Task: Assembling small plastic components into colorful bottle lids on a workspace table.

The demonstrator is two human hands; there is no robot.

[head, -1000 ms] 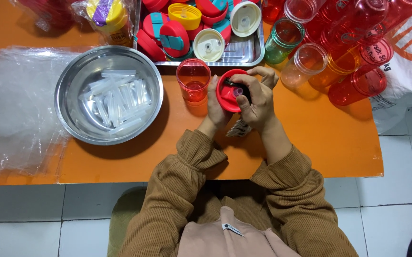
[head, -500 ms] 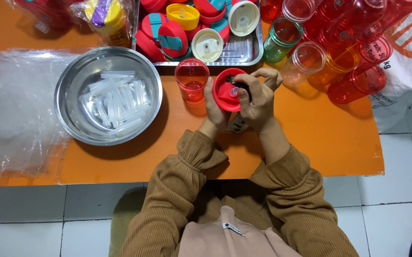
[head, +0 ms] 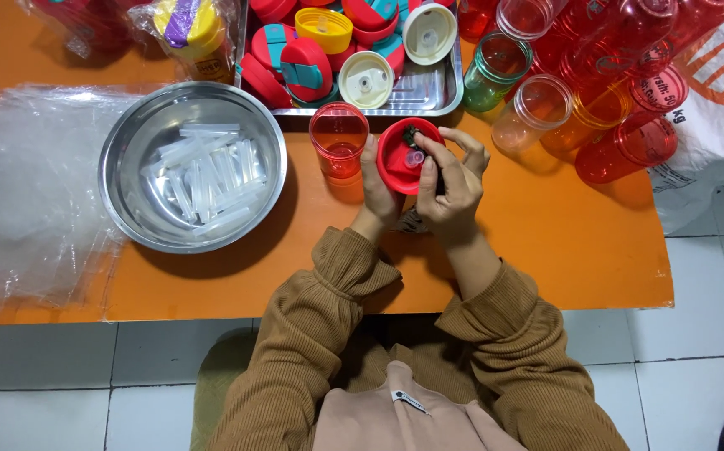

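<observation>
**Desk:** What do you have nearest the camera?

**Operator:** From my remote seat I see brown ribbed sleeves [head: 328, 334] reaching up from the bottom of the head view, over a white tiled floor [head: 86, 376], onto an orange table [head: 546, 242].

**Desk:** And the hands?

**Operator:** Both meet at mid-table on a red bottle lid [head: 401, 160], held just above the tabletop with its hollow underside facing the camera. The left hand [head: 378, 188] is closed around the lid's left edge, thumb on the rim. The right hand [head: 454, 179] cups the right side, its fingertips [head: 425, 149] pressed together inside the lid on a small part, dark and pale; I cannot tell what that part is.

**Desk:** What sits beside them?

**Operator:** Just left of the lid, an open red transparent cup [head: 338, 138] stands upright on the table, close to the left hand. Further left is a round steel bowl [head: 128, 159] holding clear plastic straw pieces [head: 203, 171]. Crumpled clear plastic bags [head: 27, 192] cover the table's left end.

**Desk:** And the far side?

**Operator:** Behind the cup, a steel tray [head: 429, 92] carries loose lids in red, teal, yellow and cream [head: 366, 81]. To its left lies a bagged yellow and purple lid [head: 188, 25]. To the right, tinted bottle bodies [head: 537, 108] in green, clear, orange and red crowd the far corner, some upright, some lying on a white printed sack [head: 713, 108].
</observation>
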